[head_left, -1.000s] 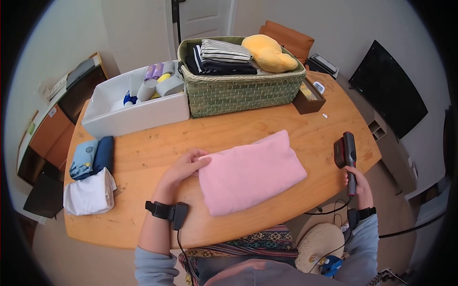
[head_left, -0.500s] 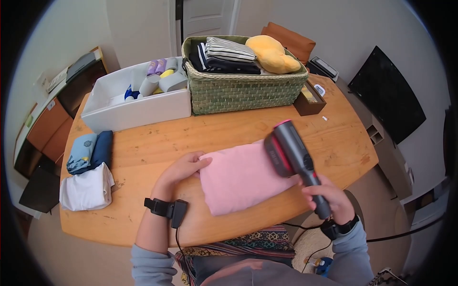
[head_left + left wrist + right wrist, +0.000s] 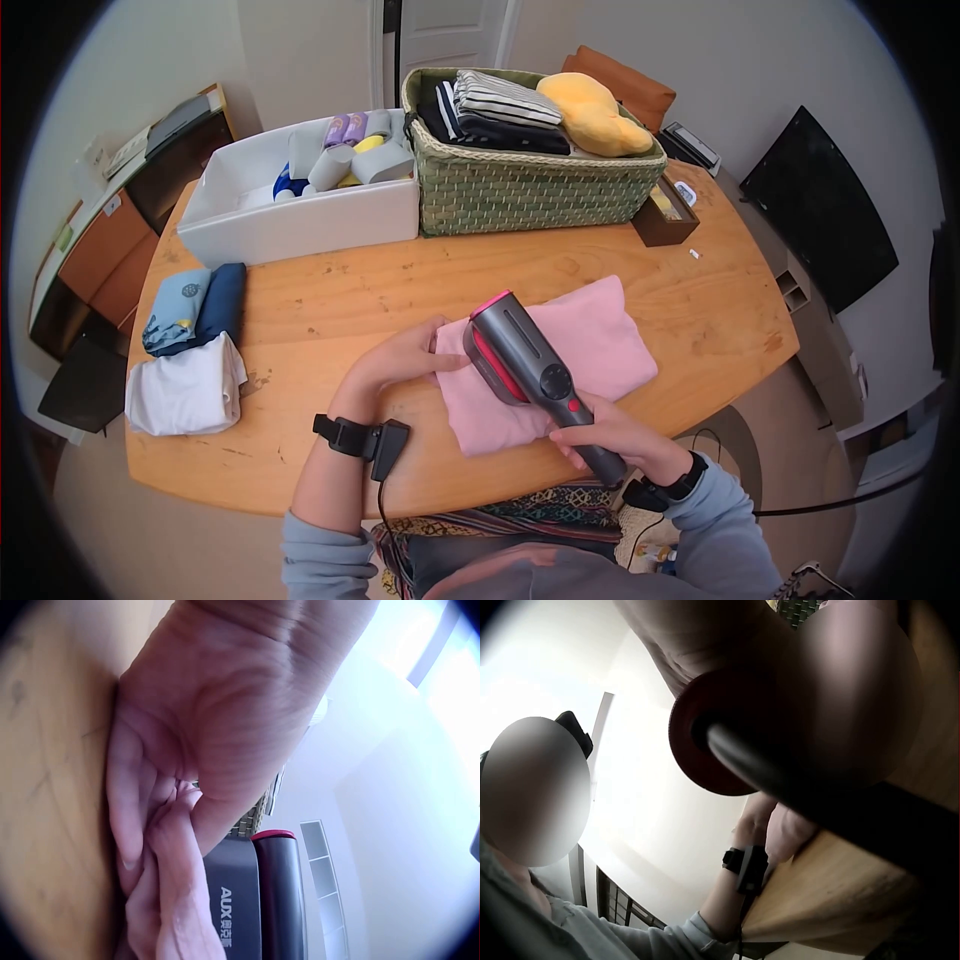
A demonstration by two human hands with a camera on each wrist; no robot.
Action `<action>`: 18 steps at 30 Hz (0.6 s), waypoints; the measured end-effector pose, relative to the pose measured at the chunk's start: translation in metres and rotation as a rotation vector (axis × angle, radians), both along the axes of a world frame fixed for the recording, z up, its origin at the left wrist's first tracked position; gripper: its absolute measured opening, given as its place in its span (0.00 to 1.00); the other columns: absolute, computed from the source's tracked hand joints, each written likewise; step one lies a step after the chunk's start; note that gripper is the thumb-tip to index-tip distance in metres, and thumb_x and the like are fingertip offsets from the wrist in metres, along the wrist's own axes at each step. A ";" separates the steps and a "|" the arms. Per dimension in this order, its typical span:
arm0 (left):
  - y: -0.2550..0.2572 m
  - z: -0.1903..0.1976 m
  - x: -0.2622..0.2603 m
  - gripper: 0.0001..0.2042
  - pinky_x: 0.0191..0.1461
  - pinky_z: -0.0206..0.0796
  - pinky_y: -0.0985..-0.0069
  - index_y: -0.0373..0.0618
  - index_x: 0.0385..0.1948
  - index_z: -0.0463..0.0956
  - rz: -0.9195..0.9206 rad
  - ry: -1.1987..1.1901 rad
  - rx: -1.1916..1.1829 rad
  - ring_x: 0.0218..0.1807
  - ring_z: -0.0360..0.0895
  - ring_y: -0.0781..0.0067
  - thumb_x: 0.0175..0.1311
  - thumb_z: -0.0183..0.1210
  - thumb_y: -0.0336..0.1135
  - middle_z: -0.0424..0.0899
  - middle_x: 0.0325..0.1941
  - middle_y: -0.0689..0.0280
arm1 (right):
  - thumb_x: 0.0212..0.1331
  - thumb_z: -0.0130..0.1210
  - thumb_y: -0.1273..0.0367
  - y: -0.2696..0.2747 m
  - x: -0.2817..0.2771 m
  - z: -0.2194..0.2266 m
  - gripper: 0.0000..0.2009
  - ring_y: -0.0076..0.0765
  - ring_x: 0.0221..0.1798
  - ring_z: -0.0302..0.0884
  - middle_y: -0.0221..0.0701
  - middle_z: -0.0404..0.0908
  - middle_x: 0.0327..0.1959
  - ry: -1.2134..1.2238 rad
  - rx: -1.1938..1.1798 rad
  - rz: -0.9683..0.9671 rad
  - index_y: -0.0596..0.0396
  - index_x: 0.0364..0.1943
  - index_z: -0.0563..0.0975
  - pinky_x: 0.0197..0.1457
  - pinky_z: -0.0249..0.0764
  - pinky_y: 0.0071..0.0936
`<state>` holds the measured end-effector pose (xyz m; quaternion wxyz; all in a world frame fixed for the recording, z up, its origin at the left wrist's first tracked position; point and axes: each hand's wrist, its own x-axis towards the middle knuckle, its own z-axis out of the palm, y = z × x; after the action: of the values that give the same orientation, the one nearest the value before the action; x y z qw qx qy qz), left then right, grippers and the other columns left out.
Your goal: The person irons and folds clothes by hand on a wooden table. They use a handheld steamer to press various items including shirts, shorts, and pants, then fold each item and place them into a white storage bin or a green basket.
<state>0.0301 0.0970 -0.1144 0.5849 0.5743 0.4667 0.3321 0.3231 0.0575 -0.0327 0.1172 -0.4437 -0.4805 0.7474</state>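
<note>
A folded pink garment [image 3: 600, 335] lies on the wooden table in front of me. My left hand [image 3: 408, 358] pinches its left edge, thumb on top and fingers beneath, as the left wrist view shows with the bunched pink cloth [image 3: 180, 907]. My right hand [image 3: 630, 440] grips the handle of a grey and pink handheld garment steamer [image 3: 530, 350]. The steamer's head is over the garment's left part, close beside my left thumb. In the right wrist view the round handle end [image 3: 686, 739] and its dark cord show large, while most of the right hand is blurred.
Folded blue clothes [image 3: 182, 310] and a white folded cloth [image 3: 185, 388] lie at the table's left. Behind stand a white bin [image 3: 310, 230] of bottles and rolls, a green woven basket [image 3: 540, 190] with clothes and a yellow plush, and a small brown box [image 3: 665, 230].
The right hand has brought the steamer from the table's right side leftward over the pink garment, up to its left part. The left hand has stayed at the garment's left edge.
</note>
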 end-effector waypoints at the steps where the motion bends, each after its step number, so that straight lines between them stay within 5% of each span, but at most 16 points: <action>1: 0.001 -0.004 -0.001 0.24 0.39 0.71 0.78 0.34 0.46 0.68 0.003 -0.017 -0.004 0.40 0.75 0.74 0.54 0.66 0.41 0.76 0.38 0.62 | 0.54 0.59 0.74 0.001 0.001 0.001 0.14 0.23 0.18 0.71 0.29 0.72 0.22 0.002 0.015 0.003 0.56 0.42 0.68 0.20 0.70 0.19; 6: 0.003 -0.006 -0.001 0.23 0.39 0.71 0.78 0.35 0.46 0.69 0.002 -0.015 0.008 0.39 0.74 0.76 0.54 0.66 0.39 0.76 0.38 0.64 | 0.53 0.59 0.74 0.002 0.012 0.008 0.14 0.23 0.17 0.71 0.29 0.71 0.21 -0.017 0.049 -0.006 0.57 0.42 0.68 0.19 0.69 0.20; 9: 0.002 -0.001 -0.001 0.22 0.39 0.71 0.79 0.35 0.47 0.68 -0.015 -0.006 -0.018 0.39 0.74 0.77 0.55 0.66 0.37 0.76 0.38 0.64 | 0.55 0.59 0.71 0.006 0.029 0.006 0.19 0.21 0.18 0.70 0.27 0.71 0.21 -0.065 0.071 -0.028 0.56 0.50 0.67 0.20 0.68 0.18; 18: 0.002 0.001 0.001 0.21 0.40 0.72 0.78 0.37 0.48 0.68 -0.038 0.013 -0.020 0.41 0.75 0.78 0.57 0.64 0.35 0.77 0.40 0.65 | 0.52 0.58 0.73 0.020 0.071 0.012 0.13 0.24 0.15 0.70 0.28 0.70 0.19 -0.104 0.158 -0.274 0.59 0.40 0.68 0.19 0.67 0.20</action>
<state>0.0314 0.0991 -0.1131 0.5938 0.5792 0.4631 0.3122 0.3946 0.0778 -0.0203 0.2277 -0.5324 -0.4781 0.6603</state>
